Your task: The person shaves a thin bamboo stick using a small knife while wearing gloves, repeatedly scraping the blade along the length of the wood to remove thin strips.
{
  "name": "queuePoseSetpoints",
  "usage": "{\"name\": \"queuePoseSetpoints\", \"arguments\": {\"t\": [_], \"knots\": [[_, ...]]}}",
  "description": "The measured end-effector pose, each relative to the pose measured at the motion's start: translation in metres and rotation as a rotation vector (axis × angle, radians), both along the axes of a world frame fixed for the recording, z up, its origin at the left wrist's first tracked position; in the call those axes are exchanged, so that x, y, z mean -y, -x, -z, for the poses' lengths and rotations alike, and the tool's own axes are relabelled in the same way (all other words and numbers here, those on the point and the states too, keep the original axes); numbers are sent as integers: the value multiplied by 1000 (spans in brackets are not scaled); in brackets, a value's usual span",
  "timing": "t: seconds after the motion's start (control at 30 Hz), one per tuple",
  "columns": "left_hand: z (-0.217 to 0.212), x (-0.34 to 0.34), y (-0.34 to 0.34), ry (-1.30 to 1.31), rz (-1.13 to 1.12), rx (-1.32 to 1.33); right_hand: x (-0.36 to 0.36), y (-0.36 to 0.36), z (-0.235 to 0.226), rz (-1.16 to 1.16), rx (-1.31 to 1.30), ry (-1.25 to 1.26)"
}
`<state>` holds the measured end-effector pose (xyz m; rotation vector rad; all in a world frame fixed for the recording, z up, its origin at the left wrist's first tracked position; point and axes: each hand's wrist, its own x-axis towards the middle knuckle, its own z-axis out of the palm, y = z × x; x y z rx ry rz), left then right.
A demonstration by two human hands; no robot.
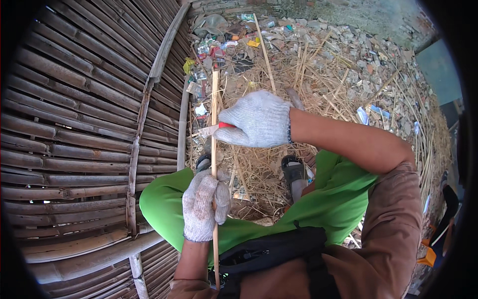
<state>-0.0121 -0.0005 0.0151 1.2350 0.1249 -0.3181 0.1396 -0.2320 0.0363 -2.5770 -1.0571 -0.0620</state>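
I note the left hand [204,205], gloved, curled tight around a thin bamboo strip [214,124] above the green lap. The right hand [259,119] grips a red-handled knife [215,129], its blade against the strip. The strip stands upright beside the bamboo panel [74,129]. I judge it light, springy and splintery; best held low, below the blade.

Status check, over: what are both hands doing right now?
Left hand gripping thin bamboo strip. Right hand holding red-handled knife against it. Shavings and litter underfoot, nothing blocking.
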Motion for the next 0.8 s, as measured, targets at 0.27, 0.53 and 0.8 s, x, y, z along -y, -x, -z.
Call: {"name": "queuePoseSetpoints", "arguments": {"t": [0.27,0.53,0.8], "knots": [[3,0,0,172,20,1,2,2,0,-7,6,-3],[6,-6,-4,428,70,-72,-2,0,-6,4,6,-18],[7,-7,-2,421,47,-89,3,-7,1,39,120,-54]]}}
